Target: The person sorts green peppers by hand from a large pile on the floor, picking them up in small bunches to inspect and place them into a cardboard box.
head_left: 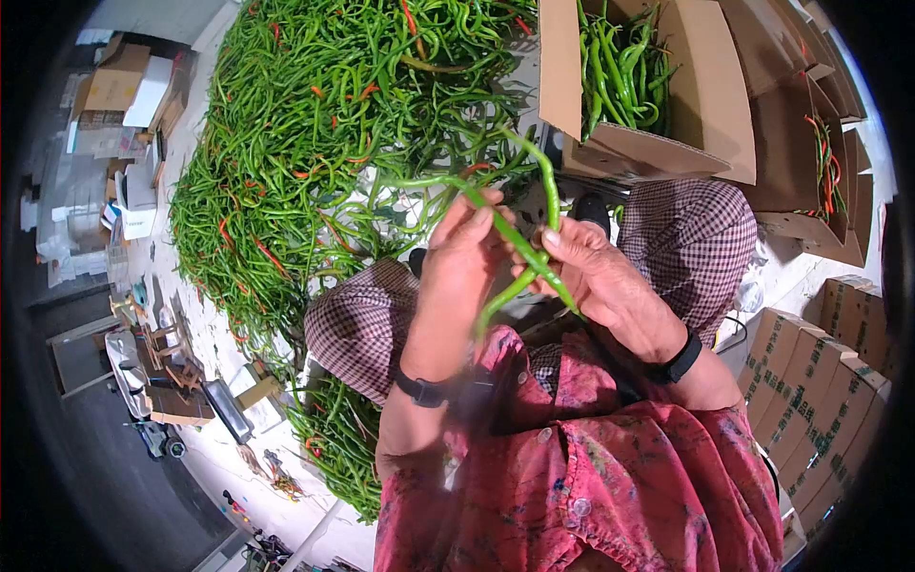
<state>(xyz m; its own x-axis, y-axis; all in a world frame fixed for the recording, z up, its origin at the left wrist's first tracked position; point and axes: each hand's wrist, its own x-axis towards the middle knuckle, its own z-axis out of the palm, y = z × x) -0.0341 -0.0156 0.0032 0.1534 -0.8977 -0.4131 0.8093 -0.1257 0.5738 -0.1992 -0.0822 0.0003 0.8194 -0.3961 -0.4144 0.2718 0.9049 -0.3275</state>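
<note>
My left hand (pixel 465 238) has its fingers closed round a long green chili pepper (pixel 515 240), which slants down to the right across my lap. Opposite it, my right hand (pixel 600 276) pinches a second curved green chili pepper (pixel 550 186) between thumb and fingers. The two peppers cross between my hands, and the lower end of the first also lies against my right fingers. Just beyond my hands spreads a big heap of green chili peppers (pixel 315 124), with some red ones mixed in.
An open cardboard box (pixel 710 86) with green chili peppers (pixel 624 76) inside stands at the upper right. Beside it is another box (pixel 786 143) holding red and green peppers. Printed cartons (pixel 801 400) are stacked at right. More peppers (pixel 338 439) lie by my left knee.
</note>
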